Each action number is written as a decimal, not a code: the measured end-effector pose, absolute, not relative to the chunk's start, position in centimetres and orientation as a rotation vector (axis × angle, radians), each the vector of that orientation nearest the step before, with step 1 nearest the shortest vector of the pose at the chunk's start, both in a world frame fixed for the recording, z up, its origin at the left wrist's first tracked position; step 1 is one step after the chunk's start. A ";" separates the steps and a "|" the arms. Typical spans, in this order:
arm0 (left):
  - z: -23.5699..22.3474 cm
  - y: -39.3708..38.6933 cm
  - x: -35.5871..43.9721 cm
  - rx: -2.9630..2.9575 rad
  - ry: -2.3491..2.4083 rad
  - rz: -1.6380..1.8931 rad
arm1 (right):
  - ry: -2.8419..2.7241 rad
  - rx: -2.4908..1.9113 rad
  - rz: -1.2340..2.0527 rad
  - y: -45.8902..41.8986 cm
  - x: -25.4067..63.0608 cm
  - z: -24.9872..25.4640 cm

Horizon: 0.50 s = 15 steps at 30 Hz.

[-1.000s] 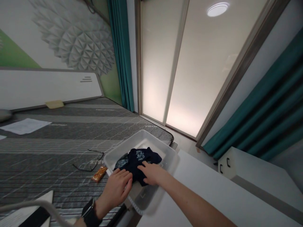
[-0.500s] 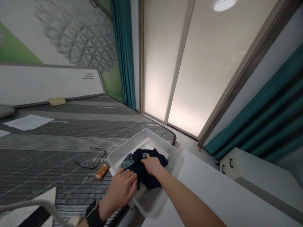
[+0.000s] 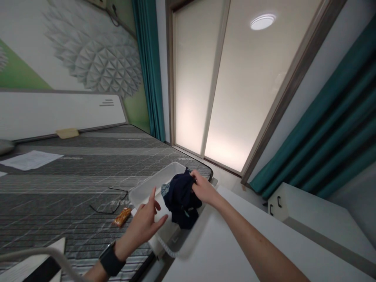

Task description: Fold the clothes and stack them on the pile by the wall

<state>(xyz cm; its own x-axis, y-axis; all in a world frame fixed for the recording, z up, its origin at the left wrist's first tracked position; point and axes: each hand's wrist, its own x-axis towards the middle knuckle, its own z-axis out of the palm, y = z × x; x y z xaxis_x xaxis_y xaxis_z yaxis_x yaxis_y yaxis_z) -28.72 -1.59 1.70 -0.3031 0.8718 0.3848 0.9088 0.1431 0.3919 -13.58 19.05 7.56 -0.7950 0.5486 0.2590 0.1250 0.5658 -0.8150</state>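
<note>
My right hand (image 3: pixel 202 188) is closed on the upper right part of a dark navy garment (image 3: pixel 180 192) and holds it bunched. The garment has a patterned light-blue patch on its left side; its exact kind is hidden by the folds. It hangs in a translucent plastic bin (image 3: pixel 147 186), and whether its lower end touches the bottom I cannot tell. Over the bin's left near side, my left hand (image 3: pixel 147 217) is open, index finger raised and thumb apart, holding nothing. A dark watch (image 3: pixel 111 258) is on the left wrist.
Left of the bin, a wrapped orange snack (image 3: pixel 122 217) and eyeglasses (image 3: pixel 113 211) lie on the striped grey mattress (image 3: pixel 73 196). Papers (image 3: pixel 31 159) lie farther left. A white tabletop (image 3: pixel 232 235) adjoins the bin at right, with a white cabinet (image 3: pixel 317 219) beyond.
My right hand has gripped the garment and lifted it up and slightly right from the bin's bottom. My left hand has come off the cloth, its fingers spreading. The view has shifted slightly.
</note>
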 end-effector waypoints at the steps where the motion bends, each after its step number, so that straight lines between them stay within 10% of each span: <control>1: 2.3 -1.3 -28.6 -1.804 -2.327 -0.898 | -2.221 -0.494 1.234 18.7 -13.0 8.4; 15: 7.8 6.2 -22.6 -1.869 -2.253 -1.824 | -1.425 -0.467 1.538 15.5 -3.4 11.4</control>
<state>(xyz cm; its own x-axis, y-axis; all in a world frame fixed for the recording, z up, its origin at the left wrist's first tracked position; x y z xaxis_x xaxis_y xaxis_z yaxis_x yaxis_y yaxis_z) -22.65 6.20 7.80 -0.3798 0.8512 0.3621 0.5315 -0.1196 0.8386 -3.44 15.51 11.43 -0.4723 0.8231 0.3154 -0.3773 0.1346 -0.9163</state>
